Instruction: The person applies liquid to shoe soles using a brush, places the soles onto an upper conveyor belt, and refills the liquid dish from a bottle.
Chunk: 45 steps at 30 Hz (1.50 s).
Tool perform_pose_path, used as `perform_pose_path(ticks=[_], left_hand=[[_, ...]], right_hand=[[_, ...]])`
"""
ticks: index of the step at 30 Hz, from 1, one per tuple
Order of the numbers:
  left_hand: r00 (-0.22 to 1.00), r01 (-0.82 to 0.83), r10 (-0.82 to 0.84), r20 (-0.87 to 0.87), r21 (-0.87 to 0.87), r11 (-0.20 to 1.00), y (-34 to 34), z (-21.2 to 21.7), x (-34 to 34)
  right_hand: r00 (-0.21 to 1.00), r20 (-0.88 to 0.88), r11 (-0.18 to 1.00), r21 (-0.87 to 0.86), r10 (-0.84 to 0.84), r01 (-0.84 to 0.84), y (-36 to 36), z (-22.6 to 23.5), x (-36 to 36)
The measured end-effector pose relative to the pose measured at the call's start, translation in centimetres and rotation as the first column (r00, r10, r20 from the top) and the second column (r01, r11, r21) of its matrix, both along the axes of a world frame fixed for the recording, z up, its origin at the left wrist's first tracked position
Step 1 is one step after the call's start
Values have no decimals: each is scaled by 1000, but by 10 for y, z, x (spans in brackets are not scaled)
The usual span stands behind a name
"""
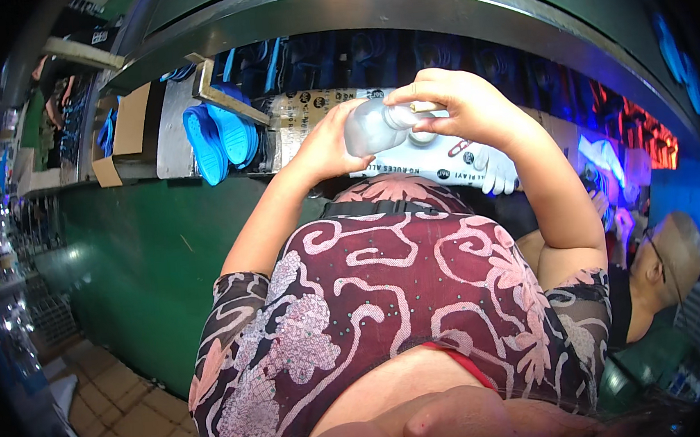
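My left hand (pixel 324 146) grips the body of a small clear plastic bottle (pixel 369 126) raised in front of my chest. My right hand (pixel 466 104) closes over the bottle's neck and cap end, with the fingers curled around the top. A short tan piece shows between those fingers; I cannot tell what it is. Below the hands is my own torso in a maroon top with pink swirl patterns (pixel 388 289).
A green counter wall (pixel 148 259) runs along the left, over a tan tiled floor (pixel 127 417). On the shelf above stand blue clogs (pixel 216 139), a cardboard box (pixel 130 121) and white printed packaging (pixel 453 165). Another person (pixel 674 263) is at the right.
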<state>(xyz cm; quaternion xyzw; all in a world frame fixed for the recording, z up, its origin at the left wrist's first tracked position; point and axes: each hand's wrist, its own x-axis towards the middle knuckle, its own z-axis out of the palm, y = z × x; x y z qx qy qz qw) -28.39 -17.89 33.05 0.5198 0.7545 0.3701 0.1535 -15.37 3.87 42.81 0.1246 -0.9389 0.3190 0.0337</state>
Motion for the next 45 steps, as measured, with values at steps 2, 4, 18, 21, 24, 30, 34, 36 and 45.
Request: perform_pose_path(ticks=[2,4,18,21,24,30,34,36,45], left_hand=[[998,17,-15,69,-34,999,-3,7,-2],[999,-2,2,54,-5,1000,-6,14,0],[993,-88,77,89,123,989,-31,17,2],[987,-141,128,101,138,980,-31,13,8],[964,-254,244,102,100,962,-36,17,13],[934,-341,317,162,149,928,-55,11,14],[926,-340,296,236,178,923,-63,13,26],[910,-353,288,298,195,915,-71,9,33],[857,-491,436,277,175,854,-112,12,45]], right_hand=[[997,-66,999,7,45,-45,-5,10,-6],[997,-44,989,131,-63,69,-11,19,-13],[982,-10,982,14,188,-188,-26,46,-36],[984,-164,970,220,-65,101,-38,33,-44],[992,-81,975,195,-96,110,-52,39,-53],[972,111,974,-118,205,-192,-59,38,-59],[956,63,924,-280,286,-258,-66,21,-68],[955,108,900,-377,278,-219,-75,14,-66],[919,139,863,-419,368,-282,-119,11,-83]])
